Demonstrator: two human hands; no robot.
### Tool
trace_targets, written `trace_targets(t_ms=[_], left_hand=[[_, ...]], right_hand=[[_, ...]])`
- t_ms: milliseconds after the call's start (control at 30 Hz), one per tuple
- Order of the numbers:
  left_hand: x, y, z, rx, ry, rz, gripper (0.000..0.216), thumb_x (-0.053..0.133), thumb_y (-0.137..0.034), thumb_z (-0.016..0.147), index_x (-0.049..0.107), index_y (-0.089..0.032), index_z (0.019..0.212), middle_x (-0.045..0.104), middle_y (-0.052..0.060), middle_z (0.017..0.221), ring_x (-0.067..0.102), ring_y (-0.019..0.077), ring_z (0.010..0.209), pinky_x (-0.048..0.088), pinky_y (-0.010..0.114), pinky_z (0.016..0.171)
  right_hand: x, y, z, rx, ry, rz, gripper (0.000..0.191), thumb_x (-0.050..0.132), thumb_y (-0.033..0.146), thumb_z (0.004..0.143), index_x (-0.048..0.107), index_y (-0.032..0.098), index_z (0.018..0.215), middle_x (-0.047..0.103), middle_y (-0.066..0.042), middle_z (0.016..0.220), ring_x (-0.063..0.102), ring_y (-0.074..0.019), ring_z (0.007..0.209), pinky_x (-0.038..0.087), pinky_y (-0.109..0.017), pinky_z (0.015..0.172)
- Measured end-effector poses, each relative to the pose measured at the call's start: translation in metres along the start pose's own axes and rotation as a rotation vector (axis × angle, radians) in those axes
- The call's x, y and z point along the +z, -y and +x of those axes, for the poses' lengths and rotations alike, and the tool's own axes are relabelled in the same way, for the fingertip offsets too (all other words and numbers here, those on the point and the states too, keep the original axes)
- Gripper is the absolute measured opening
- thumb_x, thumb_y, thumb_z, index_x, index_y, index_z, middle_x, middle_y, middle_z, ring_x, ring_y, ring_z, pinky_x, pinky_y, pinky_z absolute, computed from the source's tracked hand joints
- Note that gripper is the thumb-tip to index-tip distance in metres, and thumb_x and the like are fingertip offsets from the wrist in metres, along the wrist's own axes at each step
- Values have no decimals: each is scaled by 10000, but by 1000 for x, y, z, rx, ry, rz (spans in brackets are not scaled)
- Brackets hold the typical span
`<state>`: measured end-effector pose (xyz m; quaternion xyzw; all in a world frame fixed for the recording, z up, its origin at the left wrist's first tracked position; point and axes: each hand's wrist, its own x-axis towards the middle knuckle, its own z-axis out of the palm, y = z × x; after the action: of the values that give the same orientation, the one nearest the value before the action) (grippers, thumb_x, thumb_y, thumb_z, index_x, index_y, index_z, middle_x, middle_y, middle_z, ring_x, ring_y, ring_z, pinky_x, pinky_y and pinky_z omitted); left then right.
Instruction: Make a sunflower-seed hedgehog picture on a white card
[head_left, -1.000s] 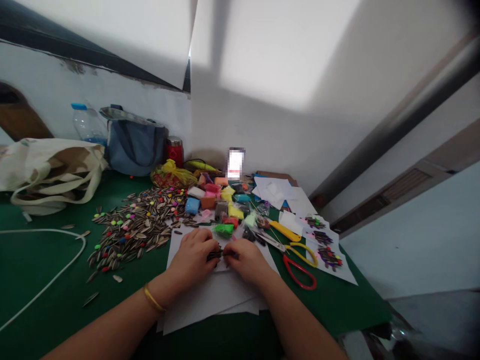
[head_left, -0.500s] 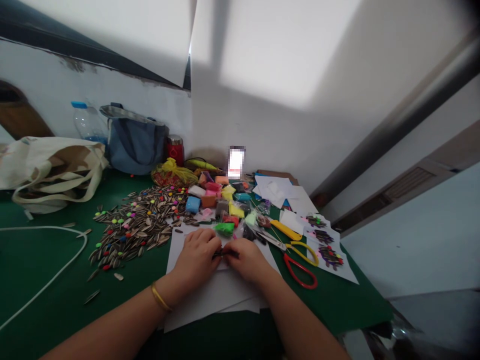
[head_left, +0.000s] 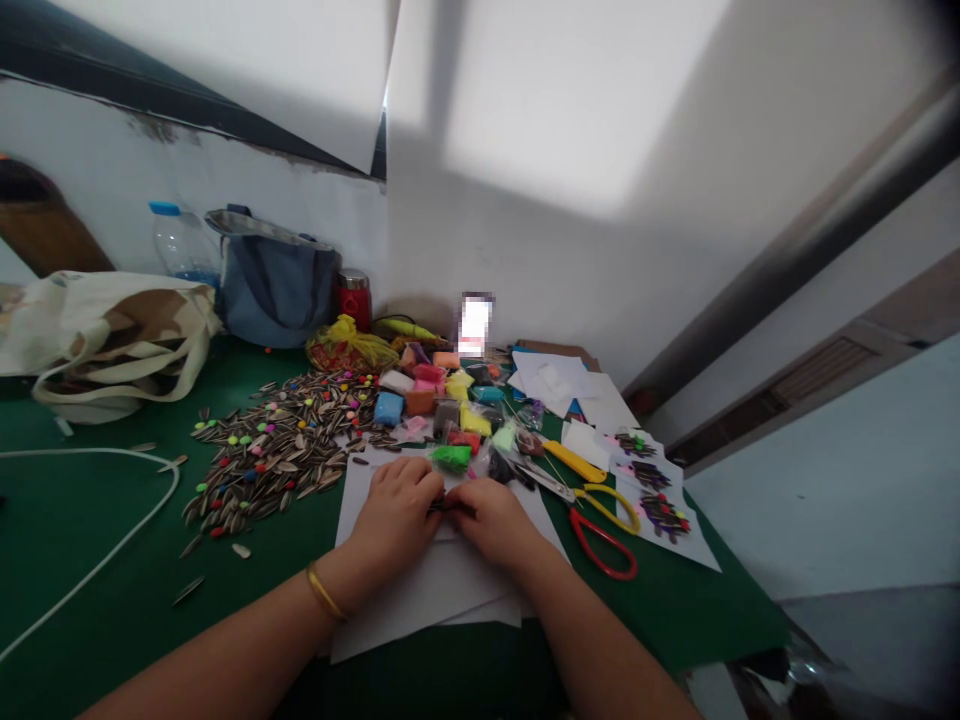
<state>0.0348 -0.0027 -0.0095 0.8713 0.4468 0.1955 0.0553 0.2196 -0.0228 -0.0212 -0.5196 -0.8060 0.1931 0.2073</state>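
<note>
My left hand [head_left: 396, 513] and my right hand [head_left: 491, 519] rest side by side on a white paper sheet [head_left: 442, 590], fingers curled. Between their fingertips lies a small dark cluster of sunflower seeds [head_left: 448, 506], which both hands pinch and press. A gold bangle [head_left: 325, 594] circles my left wrist. A big heap of striped sunflower seeds with coloured beads [head_left: 277, 450] spreads just left of the paper. Small bags of coloured clay [head_left: 442, 405] lie beyond my fingers.
Scissors with a red and a yellow handle [head_left: 600, 520] and a yellow knife [head_left: 574, 461] lie right of my hands. Finished seed pictures on paper [head_left: 656, 505] sit at the right. Cloth bags [head_left: 112, 335], a water bottle [head_left: 176, 240] and a white cord [head_left: 97, 560] occupy the left of the green table [head_left: 75, 520].
Both hands stay on the seed cluster with only slight finger shifts. The view has drifted a little to the left.
</note>
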Motion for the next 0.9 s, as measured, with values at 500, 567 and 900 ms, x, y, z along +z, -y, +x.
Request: trace_targets(t_ms=[500,567,900], left_hand=[[-3,8,1,-12,-5,-96,101,668,-222,774,603,-218,852,593,53,985,525,257,996,391,392,865],[-10,21,6,-54,-25,-166,98,656,-268,793,591,-209,836,600,55,944,539,241,931,414,356,801],[-25,85,18,-182,180,-123,205,587,-265,804,720,-220,953,685,58,1025,625,246,973,466,345,851]], right_hand=[[-5,2,0,47,-1,17,152,598,179,883,723,233,951,732,-8,912,631,-169,870,419,-247,771],[-9,-1,0,69,-52,33,159,577,215,911,719,229,982,733,-18,946,633,-173,896,425,-252,793],[-16,-10,-3,131,-105,-133,142,591,212,902,713,208,974,712,-42,954,613,-199,926,426,-287,813]])
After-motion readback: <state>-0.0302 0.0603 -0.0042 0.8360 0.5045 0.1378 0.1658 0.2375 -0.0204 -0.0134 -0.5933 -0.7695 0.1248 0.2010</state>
